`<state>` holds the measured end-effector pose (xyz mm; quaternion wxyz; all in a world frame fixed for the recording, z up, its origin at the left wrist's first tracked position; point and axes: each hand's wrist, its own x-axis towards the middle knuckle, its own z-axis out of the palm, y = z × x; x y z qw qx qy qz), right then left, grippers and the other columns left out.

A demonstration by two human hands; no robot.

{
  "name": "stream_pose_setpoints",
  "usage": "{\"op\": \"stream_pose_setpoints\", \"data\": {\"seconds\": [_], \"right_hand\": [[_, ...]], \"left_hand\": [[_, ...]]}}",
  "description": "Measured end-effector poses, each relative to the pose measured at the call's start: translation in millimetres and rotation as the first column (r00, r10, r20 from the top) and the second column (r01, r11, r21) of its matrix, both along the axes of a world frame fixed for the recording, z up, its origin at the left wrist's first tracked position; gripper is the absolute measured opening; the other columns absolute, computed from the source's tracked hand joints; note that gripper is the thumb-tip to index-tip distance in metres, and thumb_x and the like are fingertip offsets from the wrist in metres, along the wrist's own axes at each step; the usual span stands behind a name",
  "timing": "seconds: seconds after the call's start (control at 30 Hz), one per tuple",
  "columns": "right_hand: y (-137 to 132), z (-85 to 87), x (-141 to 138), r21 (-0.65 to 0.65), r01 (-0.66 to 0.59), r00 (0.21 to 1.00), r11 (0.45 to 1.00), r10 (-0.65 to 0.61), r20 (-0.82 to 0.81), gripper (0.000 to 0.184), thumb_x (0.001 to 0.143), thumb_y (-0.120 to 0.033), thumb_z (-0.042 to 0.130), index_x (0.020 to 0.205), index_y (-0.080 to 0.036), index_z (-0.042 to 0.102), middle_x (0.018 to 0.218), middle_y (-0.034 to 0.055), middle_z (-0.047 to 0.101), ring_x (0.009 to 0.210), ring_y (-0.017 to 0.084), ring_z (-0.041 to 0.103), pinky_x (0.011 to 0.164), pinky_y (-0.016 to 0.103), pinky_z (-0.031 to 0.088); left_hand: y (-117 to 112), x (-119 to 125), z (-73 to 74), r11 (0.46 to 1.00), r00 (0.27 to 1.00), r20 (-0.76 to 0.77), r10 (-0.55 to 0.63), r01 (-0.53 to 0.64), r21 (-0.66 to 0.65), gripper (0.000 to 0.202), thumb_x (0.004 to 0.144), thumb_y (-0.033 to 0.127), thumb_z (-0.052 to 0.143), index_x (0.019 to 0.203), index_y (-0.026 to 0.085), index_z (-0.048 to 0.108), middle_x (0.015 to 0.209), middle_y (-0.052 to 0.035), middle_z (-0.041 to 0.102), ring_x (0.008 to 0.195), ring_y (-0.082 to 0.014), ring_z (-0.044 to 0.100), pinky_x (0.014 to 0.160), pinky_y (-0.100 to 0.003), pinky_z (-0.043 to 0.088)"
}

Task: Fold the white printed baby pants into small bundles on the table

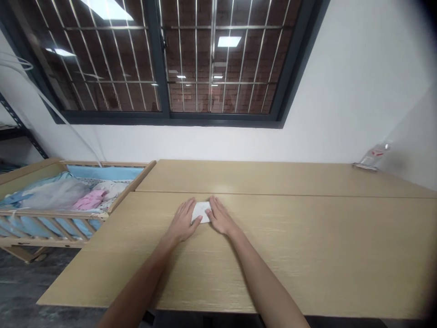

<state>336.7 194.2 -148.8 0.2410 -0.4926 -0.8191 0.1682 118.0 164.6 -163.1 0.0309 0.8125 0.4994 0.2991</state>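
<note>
A small folded white cloth (202,210) lies on the light wooden table (307,246), near the seam between its two boards. My left hand (184,222) lies flat, fingers stretched out, pressing on the cloth's left side. My right hand (220,217) lies flat too, fingers together and stretched, on the cloth's right side. Both hands partly cover the cloth; only its middle shows between them.
A wooden baby crib (68,218) with blue lining, pink and grey clothes inside stands against the table's left end. A clear plastic item with a red label (372,158) sits at the table's far right by the wall. A barred window is above.
</note>
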Motion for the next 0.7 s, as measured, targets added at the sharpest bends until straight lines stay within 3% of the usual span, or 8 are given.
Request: {"op": "stream_pose_setpoints", "data": {"seconds": [0.1,0.17,0.3,0.37,0.5,0.6,0.7], "right_hand": [[-2,8.6,5,0.152,-0.010,0.996,0.988,0.023,-0.082,0.062,0.102,-0.048,0.043,0.156,-0.018,0.038,0.162,0.0143,0.038,0.152,0.030,0.028,0.124,0.050,0.023],[-4,12.4,7,0.171,-0.048,0.994,0.984,0.064,-0.089,0.055,0.100,-0.045,0.049,0.149,-0.020,0.048,0.152,0.0133,0.052,0.143,0.030,0.042,0.120,0.050,0.030],[-7,9.4,10,0.113,-0.134,0.988,0.984,0.141,-0.056,0.071,0.088,-0.048,0.067,0.149,-0.017,0.047,0.150,0.0170,0.052,0.139,0.034,0.047,0.117,0.050,0.034],[-5,4.6,9,0.120,-0.150,0.985,0.981,0.158,-0.062,0.076,0.083,-0.042,0.071,0.150,-0.017,0.045,0.153,0.0174,0.050,0.140,0.034,0.045,0.118,0.050,0.034],[1,-1.4,5,0.165,-0.084,0.987,0.983,0.105,-0.122,0.058,0.081,-0.019,0.061,0.139,-0.020,0.055,0.141,0.0134,0.061,0.131,0.029,0.055,0.114,0.046,0.038],[5,-0.7,2,0.170,-0.036,0.977,0.985,0.070,-0.200,0.039,0.081,-0.016,0.057,0.118,-0.021,0.066,0.123,0.0102,0.070,0.117,0.028,0.062,0.106,0.044,0.044],[6,1.8,-2,0.090,-0.024,0.913,0.996,0.058,-0.405,0.022,0.086,-0.024,0.057,0.106,-0.021,0.065,0.106,0.0079,0.072,0.099,0.025,0.066,0.091,0.039,0.051]], "left_hand": [[0,-10,9.0,0.998,0.999,0.020,-0.049,0.050,-0.047,0.060,0.099,0.058,0.044,0.145,0.020,0.047,0.148,-0.0129,0.055,0.139,-0.0271,0.047,0.120,-0.046,0.033],[0,-12,9.5,0.995,1.000,0.005,-0.016,0.017,-0.103,0.068,0.092,0.063,0.055,0.144,0.020,0.047,0.147,-0.0124,0.055,0.137,-0.0294,0.048,0.119,-0.047,0.033],[2,-10,3.9,0.990,1.000,0.000,0.005,-0.005,-0.143,0.086,0.078,0.060,0.073,0.147,0.019,0.043,0.152,-0.0145,0.051,0.140,-0.0329,0.045,0.120,-0.048,0.031],[3,-9,2.6,0.991,0.999,0.043,0.014,-0.009,-0.132,0.073,0.081,0.047,0.073,0.143,0.020,0.047,0.148,-0.0137,0.055,0.138,-0.0313,0.048,0.119,-0.047,0.033],[6,-10,7.7,0.995,0.993,0.112,0.022,-0.010,-0.100,0.039,0.087,0.020,0.057,0.126,0.022,0.060,0.136,-0.0096,0.064,0.130,-0.0265,0.055,0.115,-0.044,0.038],[6,-11,15.5,0.996,0.983,0.180,0.044,-0.030,-0.078,0.027,0.092,0.021,0.051,0.116,0.023,0.064,0.128,-0.0088,0.067,0.126,-0.0267,0.057,0.114,-0.045,0.039],[2,-10,22.2,0.995,0.957,0.278,0.079,-0.061,-0.073,0.023,0.096,0.031,0.049,0.113,0.023,0.063,0.120,-0.0099,0.069,0.120,-0.0270,0.060,0.109,-0.044,0.044]]}}
